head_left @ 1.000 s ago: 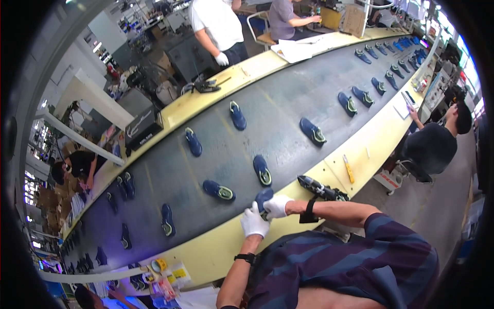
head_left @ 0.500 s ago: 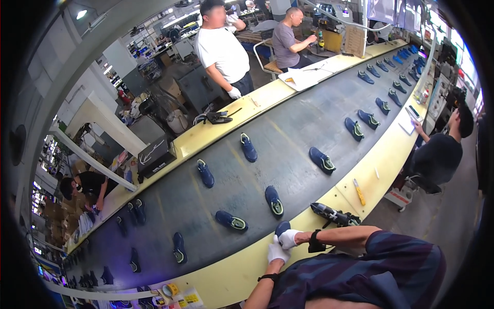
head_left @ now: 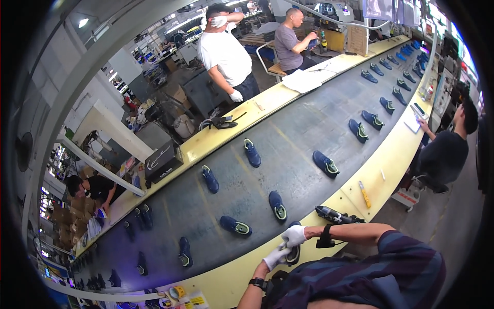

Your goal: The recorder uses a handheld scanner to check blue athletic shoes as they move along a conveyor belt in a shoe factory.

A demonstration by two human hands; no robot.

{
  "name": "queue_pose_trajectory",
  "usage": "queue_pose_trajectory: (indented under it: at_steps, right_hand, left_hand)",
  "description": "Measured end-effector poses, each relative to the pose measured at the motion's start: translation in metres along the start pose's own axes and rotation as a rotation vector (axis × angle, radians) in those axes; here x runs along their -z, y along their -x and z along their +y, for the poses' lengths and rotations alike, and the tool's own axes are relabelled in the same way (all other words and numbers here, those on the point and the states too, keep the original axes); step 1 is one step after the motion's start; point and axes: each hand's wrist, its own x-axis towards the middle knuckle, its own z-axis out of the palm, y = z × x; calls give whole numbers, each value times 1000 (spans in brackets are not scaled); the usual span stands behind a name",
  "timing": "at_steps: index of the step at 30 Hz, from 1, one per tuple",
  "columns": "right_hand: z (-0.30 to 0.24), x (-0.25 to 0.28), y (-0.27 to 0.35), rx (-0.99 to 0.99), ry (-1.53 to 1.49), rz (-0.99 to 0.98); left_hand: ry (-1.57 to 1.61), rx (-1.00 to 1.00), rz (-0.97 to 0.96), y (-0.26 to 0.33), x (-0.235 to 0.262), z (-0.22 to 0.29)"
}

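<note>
A dark blue shoe (head_left: 294,255) stands tilted between my two white-gloved hands, at the near edge of the yellow bench. My right hand (head_left: 295,236) grips its upper end from above, covering much of it. At its side, my left hand (head_left: 276,257) is closed on the shoe, with the fingertips partly hidden. Just ahead on the dark conveyor belt (head_left: 257,206) lie a blue shoe with light green lining (head_left: 278,206) and another such shoe (head_left: 235,225).
Right of my hands lies a black handheld tool (head_left: 337,214), with a yellow-handled cutter (head_left: 365,194) beyond it. Several shoes lie along the belt. Across it a person in white (head_left: 226,56) stands and another sits; a person in black (head_left: 440,154) sits at right. A black box (head_left: 163,162) rests opposite.
The shoe has been turned more upright and drawn closer to me. My right hand has shifted up over it. The standing person across the belt has raised an arm over the head.
</note>
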Motion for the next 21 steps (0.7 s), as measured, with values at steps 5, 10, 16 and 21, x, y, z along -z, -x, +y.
queue_pose_trajectory:
  at_steps: [5, 10, 16, 21]
  right_hand:
    - [-8, 4, 8, 365, -7, -64]
    - [-77, 30, 38, 524, 135, -78]
    - [-78, 26, 52, 591, 134, -161]
    - [-82, 16, 58, 477, 144, -119]
  left_hand:
    - [517, -305, -29, -1, 6, 53]
    - [291, -404, 131, 1, 4, 99]
    - [77, -371, 456, 13, -3, 55]
    - [80, -415, 531, 37, 0, 50]
